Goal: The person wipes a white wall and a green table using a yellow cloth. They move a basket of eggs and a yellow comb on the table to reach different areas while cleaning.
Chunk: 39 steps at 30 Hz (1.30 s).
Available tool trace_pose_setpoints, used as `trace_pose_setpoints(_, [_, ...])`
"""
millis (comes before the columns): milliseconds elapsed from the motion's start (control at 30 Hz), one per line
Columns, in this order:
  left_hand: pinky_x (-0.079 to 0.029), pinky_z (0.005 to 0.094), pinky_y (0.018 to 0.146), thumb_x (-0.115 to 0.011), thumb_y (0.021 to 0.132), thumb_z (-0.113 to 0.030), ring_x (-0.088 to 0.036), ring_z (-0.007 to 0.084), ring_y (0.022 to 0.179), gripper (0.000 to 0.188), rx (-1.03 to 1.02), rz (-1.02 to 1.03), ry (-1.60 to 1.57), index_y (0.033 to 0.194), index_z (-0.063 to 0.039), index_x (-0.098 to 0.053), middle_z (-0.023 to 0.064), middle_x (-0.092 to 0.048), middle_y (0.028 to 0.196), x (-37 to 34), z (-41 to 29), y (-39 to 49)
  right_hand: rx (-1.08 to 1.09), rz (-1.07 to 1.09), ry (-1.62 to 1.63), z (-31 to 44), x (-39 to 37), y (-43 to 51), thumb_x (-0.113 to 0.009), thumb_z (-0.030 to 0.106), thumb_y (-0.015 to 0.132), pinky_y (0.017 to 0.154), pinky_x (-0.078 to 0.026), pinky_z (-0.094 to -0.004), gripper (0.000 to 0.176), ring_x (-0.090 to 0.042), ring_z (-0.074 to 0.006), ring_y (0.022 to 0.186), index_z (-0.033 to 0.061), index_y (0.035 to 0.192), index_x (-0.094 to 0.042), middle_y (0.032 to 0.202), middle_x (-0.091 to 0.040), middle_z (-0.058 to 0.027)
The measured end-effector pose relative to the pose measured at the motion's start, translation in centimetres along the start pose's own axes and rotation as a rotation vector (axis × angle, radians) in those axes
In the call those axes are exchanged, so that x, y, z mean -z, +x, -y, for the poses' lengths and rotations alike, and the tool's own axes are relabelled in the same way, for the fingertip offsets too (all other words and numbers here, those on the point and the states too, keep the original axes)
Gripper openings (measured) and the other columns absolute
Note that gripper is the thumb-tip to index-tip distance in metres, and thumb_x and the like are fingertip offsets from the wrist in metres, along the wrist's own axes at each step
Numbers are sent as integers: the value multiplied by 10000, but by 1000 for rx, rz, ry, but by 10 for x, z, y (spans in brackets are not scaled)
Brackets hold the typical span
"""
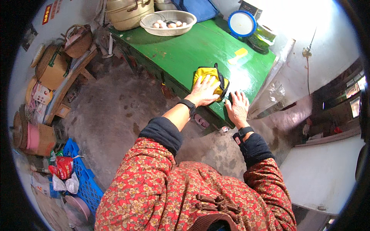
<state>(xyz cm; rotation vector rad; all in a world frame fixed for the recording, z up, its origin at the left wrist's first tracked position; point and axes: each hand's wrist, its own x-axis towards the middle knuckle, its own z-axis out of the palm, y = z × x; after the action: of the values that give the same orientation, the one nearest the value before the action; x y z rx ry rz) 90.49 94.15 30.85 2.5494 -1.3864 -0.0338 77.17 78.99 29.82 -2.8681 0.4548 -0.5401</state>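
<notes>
A folded yellow cloth item [203,72] with black edging lies near the front corner of a green-painted table [173,57]. My left hand [203,91] rests flat on top of it, fingers spread and pointing away from me. Just right of the cloth, my right hand [238,108] lies palm down on the table by its corner, holding nothing that I can see. Its thumb is close to the black edging; whether they touch I cannot tell. Beyond the hands a yellow comb- or brush-like tool [238,55] lies on the tabletop.
A pale plastic basket of eggs [168,30] and a lidded bucket [130,14] stand at the table's far left. A blue-rimmed round mirror [242,23] stands at the far right. Left of me are a loaded wooden bench [70,83] and a blue plastic crate [85,176].
</notes>
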Motion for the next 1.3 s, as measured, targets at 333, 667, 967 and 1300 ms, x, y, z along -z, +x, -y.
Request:
trace_pose_setpoints(333, [-151, 525, 1090, -488, 846, -505, -243, 350, 1359, 656, 116, -71, 65, 1394, -168, -359, 164, -310, 1449, 18, 97, -11, 10, 13, -1, 0, 2, 0, -543, 358, 835, 1079, -207, -471, 501, -328, -343, 1303, 100, 1264, -514, 1375, -432, -138])
trace_pose_setpoints(667, [-54, 518, 1119, -441, 851, -569, -104, 321, 1410, 731, 200, 167, 36, 1448, -192, -253, 146, -161, 1518, 45, 176, 24, 4, 22, -25, 5, 6, 1, -573, 325, 819, 1081, -214, -473, 485, -338, -347, 1296, 96, 1245, -533, 1361, -441, -135])
trace_pose_setpoints(967, [-85, 571, 1104, -430, 853, -594, -66, 367, 1406, 808, 207, 316, 70, 1473, -152, -161, 164, -89, 1529, 56, 195, 91, -20, 56, -52, 12, 14, 5, -573, 322, 812, 1084, -211, -478, 500, -334, -346, 1301, 95, 1256, -530, 1357, -446, -152])
trace_pose_setpoints(1300, [-148, 583, 1083, -457, 817, -641, -142, 375, 1384, 832, 9, 283, 62, 1453, -149, -244, 173, -180, 1498, 41, 133, 165, -45, 62, -48, 14, 19, 8, -572, 339, 821, 1086, -216, -481, 493, -339, -347, 1298, 119, 1259, -521, 1342, -456, -142])
